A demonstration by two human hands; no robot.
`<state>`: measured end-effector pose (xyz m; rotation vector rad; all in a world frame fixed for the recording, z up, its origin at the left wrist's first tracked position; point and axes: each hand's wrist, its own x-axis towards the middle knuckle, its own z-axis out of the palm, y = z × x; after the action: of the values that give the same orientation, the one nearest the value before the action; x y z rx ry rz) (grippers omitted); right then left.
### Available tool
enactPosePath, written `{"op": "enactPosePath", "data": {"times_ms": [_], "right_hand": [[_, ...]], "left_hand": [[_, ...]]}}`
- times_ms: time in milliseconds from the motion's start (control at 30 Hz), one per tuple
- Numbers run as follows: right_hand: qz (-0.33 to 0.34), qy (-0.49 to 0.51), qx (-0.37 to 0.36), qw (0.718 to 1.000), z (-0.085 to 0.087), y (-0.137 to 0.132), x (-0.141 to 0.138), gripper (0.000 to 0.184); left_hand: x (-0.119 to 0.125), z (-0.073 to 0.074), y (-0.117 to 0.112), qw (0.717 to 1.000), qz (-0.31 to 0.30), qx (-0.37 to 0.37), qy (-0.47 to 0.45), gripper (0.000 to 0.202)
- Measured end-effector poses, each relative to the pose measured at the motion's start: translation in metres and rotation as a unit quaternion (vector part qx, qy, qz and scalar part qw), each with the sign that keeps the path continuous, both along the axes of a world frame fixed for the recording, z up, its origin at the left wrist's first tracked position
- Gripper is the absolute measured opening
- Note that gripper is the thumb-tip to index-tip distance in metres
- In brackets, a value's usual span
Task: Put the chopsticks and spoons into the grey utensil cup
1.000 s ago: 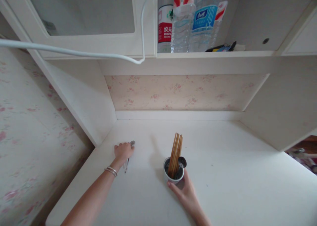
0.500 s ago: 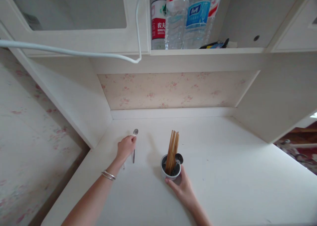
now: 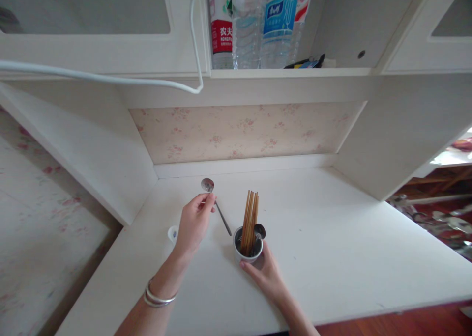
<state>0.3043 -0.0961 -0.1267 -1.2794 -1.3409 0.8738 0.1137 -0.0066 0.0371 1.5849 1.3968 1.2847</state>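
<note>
My left hand point(image 3: 197, 218) pinches a long-handled metal spoon point(image 3: 222, 219) just below its bowl. The bowl points away from me, and the handle end slants down to the right, close to the rim of a small round cup point(image 3: 248, 259). Around the right and near side of that cup, my right hand point(image 3: 267, 277) is closed. Several wooden chopsticks point(image 3: 250, 223) stand in it, leaning slightly, along with a dark, shiny spoon point(image 3: 260, 231) whose bowl shows at the right rim. Partly behind my left wrist lies a white spoon point(image 3: 172, 234).
The white desk point(image 3: 332, 257) has a raised back edge and side panels. Above it, plastic water bottles point(image 3: 249, 29) stand in an open cabinet shelf. A white cable point(image 3: 129, 80) hangs across the upper left. Reddish floor point(image 3: 398, 321) shows beyond the front edge.
My left hand has lifted the metal spoon and carried it right, toward the cup; its handle now slants. The white spoon has come into clearer view. My right hand still holds the cup.
</note>
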Motion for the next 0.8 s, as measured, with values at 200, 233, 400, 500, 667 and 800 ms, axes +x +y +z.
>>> {"op": "enactPosePath", "data": {"times_ms": [200, 233, 400, 500, 667, 800], "right_hand": [[0.008, -0.027, 0.005, 1.0, 0.001, 0.0, 0.0, 0.059], [0.006, -0.027, 0.006, 1.0, 0.0, 0.001, 0.0, 0.059], [0.005, -0.025, 0.008, 1.0, -0.001, 0.0, 0.0, 0.061], [0.016, -0.016, 0.01, 1.0, 0.001, 0.0, -0.001, 0.059], [0.017, -0.009, 0.018, 1.0, -0.001, 0.001, -0.001, 0.055], [0.017, -0.008, 0.015, 1.0, -0.004, 0.002, -0.001, 0.055]], "left_hand": [[0.022, -0.022, -0.01, 0.998, -0.041, -0.042, -0.008, 0.042], [0.026, -0.026, -0.012, 0.998, -0.048, -0.047, -0.005, 0.042], [0.038, -0.052, -0.02, 0.996, -0.074, -0.053, 0.01, 0.042], [0.042, -0.067, -0.024, 0.994, -0.089, -0.066, 0.008, 0.041], [0.043, -0.087, -0.024, 0.994, -0.096, -0.037, 0.038, 0.036], [0.042, -0.1, -0.017, 0.995, -0.083, -0.023, 0.046, 0.029]]}}
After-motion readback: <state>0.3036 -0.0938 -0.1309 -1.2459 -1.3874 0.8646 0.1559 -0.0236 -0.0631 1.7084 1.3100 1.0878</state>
